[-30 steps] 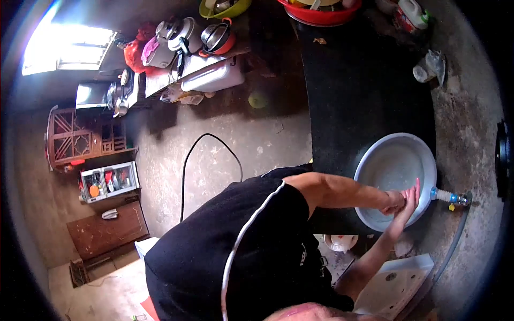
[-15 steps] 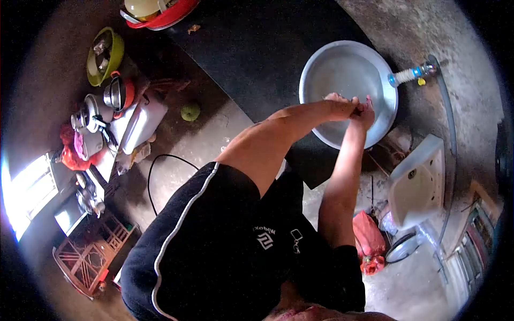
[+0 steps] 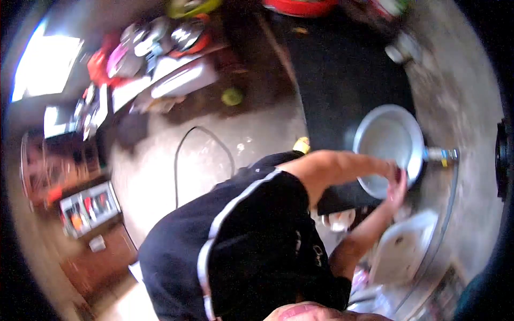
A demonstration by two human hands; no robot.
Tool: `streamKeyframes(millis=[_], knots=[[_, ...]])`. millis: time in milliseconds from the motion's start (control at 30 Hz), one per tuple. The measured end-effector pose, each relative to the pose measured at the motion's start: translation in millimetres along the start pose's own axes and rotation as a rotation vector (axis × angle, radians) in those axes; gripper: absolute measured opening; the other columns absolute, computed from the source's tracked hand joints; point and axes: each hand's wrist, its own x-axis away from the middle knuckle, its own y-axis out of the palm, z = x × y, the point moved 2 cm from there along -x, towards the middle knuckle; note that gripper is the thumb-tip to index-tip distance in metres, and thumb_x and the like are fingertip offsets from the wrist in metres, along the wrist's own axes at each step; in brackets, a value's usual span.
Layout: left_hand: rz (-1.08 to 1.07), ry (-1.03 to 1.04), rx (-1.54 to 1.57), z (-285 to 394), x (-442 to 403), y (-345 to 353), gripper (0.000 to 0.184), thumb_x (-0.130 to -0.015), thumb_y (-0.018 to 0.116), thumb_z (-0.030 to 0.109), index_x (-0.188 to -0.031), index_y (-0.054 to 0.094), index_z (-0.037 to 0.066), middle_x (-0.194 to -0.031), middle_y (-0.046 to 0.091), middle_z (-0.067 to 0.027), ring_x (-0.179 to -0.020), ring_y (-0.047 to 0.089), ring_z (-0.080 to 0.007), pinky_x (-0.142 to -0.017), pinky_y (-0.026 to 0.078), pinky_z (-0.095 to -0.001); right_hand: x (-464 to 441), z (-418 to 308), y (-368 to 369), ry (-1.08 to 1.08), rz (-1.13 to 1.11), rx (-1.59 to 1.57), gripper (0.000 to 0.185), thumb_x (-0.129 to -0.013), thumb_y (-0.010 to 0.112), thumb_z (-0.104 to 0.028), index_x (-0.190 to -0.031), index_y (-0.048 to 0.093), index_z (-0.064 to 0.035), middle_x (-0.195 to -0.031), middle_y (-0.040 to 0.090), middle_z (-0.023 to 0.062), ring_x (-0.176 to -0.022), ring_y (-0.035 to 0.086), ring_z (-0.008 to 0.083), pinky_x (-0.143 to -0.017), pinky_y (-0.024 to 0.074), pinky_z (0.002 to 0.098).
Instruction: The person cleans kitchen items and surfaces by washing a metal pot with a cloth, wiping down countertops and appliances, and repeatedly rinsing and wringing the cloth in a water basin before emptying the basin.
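A wide pale metal basin stands on the dark surface at the right. Over its lower rim, my left hand and my right hand are close together and seem to touch. Both are smeared by motion, so I cannot make out their fingers or any object in them. My left forearm crosses the basin's lower part. From below, my right forearm reaches up to the rim. What lies in the basin is too blurred to tell.
A ribbed hose fitting joins a grey hose beside the basin. Below is a pale sink. A dark tabletop spans the upper middle. Pots crowd the upper left; a green round object lies nearby. A dark cable loops on the floor.
The view has swung, so the basin and my hands appear farther right and lower. A yellow-tipped shoe-like shape and a tray of items at the lower left have come into view. My hands remain at the basin.
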Motion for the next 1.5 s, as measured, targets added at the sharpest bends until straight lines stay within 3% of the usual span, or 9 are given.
streamKeyframes(millis=[267, 400, 633, 733, 933, 967, 1000, 1200, 1500], knots=[[0.332, 0.823, 1.075, -60.0, 163.4, -54.3, 0.025, -0.088, 0.054, 0.033, -0.099, 0.055, 0.01, -0.09, 0.057, -0.0023, -0.076, 0.055, -0.0147, -0.064, 0.046, -0.029, 117.0, 8.4, 131.8, -0.515, 0.123, -0.168, 0.067, -0.066, 0.049, -0.005, -0.131, 0.033, -0.0008, -0.117, 0.044, 0.0179, -0.105, 0.048, 0.031, -0.098, 0.0374, 0.0466], [0.535, 0.834, 1.362, -153.6, 292.3, -112.6, 0.022, -0.089, 0.055, 0.027, -0.105, 0.054, 0.012, -0.088, 0.06, -0.0024, -0.076, 0.057, -0.0155, -0.069, 0.047, -0.0333, 148.0, 118.2, 237.7, -0.146, -0.286, -0.13, 0.046, -0.068, 0.051, 0.007, -0.114, 0.049, 0.0015, -0.101, 0.054, 0.0073, -0.08, 0.054, 0.0167, -0.076, 0.0473, 0.0283], [1.01, 0.8, 1.419, -294.4, 443.3, -135.9, 0.019, -0.088, 0.058, 0.021, -0.103, 0.053, 0.01, -0.089, 0.06, -0.0032, -0.078, 0.059, -0.016, -0.066, 0.05, -0.0365, 175.9, 195.3, 375.2, -0.497, -0.809, 1.018, 0.025, -0.076, 0.062, -0.004, -0.1, 0.063, 0.0022, -0.09, 0.066, 0.0055, -0.081, 0.057, 0.013, -0.076, 0.0454, 0.0278], [0.972, 1.103, 1.603, -322.3, 489.5, -158.9, 0.017, -0.087, 0.06, 0.019, -0.099, 0.053, 0.01, -0.088, 0.06, -0.0041, -0.079, 0.06, -0.0168, -0.069, 0.052, -0.0377, 209.0, 165.2, 432.1, -0.259, -0.881, 0.545, 0.022, -0.087, 0.057, -0.012, -0.104, 0.063, 0.002, -0.093, 0.066, 0.0071, -0.083, 0.06, 0.0141, -0.077, 0.0471, 0.0276], [0.917, 1.132, 1.737, -403.2, 572.8, -176.0, 0.018, -0.082, 0.066, 0.024, -0.091, 0.058, 0.01, -0.083, 0.063, -0.0023, -0.072, 0.06, -0.0145, -0.063, 0.051, -0.0305, 232.7, 233.1, 563.4, -0.125, -1.012, 0.302, 0.026, -0.092, 0.049, -0.015, -0.106, 0.059, 0.0043, -0.098, 0.063, 0.0094, -0.089, 0.06, 0.0157, -0.083, 0.0467, 0.0285], [0.941, 1.021, 1.741, -433.7, 581.6, -181.3, 0.018, -0.081, 0.068, 0.024, -0.089, 0.058, 0.011, -0.081, 0.062, -0.0013, -0.068, 0.058, -0.0124, -0.057, 0.049, -0.0277, 209.8, 268.0, 577.7, -0.611, -0.917, 0.895, 0.025, -0.091, 0.048, -0.015, -0.106, 0.058, 0.0033, -0.099, 0.062, 0.0082, -0.09, 0.06, 0.0165, -0.083, 0.0477, 0.0291], [0.96, 0.907, 1.734, -473.3, 590.8, -190.6, 0.019, -0.079, 0.07, 0.025, -0.087, 0.058, 0.012, -0.079, 0.062, -0.0003, -0.064, 0.057, -0.0103, -0.051, 0.046, -0.0248, 218.9, 295.8, 601.6, -0.076, -0.864, 0.364, 0.026, -0.091, 0.048, -0.02, -0.106, 0.057, 0.0002, -0.099, 0.062, 0.0071, -0.089, 0.06, 0.0196, -0.082, 0.0487, 0.0329], [1.009, 0.165, 2.068, -591.7, 668.2, -205.1, 0.022, -0.078, 0.067, 0.025, -0.089, 0.055, 0.011, -0.066, 0.056, -0.0028, -0.057, 0.055, -0.0169, -0.05, 0.051, -0.032, 325.4, 344.5, 735.8, 0.343, -1.274, -0.035, 0.025, -0.09, 0.051, -0.026, -0.096, 0.057, -0.0022, -0.091, 0.061, 0.0085, -0.075, 0.062, 0.0193, -0.069, 0.0526, 0.0349], [1.613, 0.633, 1.117, -630.4, 806.1, -244.8, 0.019, -0.082, 0.061, 0.021, -0.095, 0.062, 0.007, -0.081, 0.06, 0.0011, -0.07, 0.053, -0.0068, -0.067, 0.043, -0.0213, 390.4, 404.0, 851.7, 0.307, -1.295, 0.543, 0.022, -0.077, 0.062, -0.003, -0.099, 0.058, -0.0035, -0.089, 0.061, 0.0009, -0.082, 0.057, 0.0094, -0.077, 0.0452, 0.0238]])
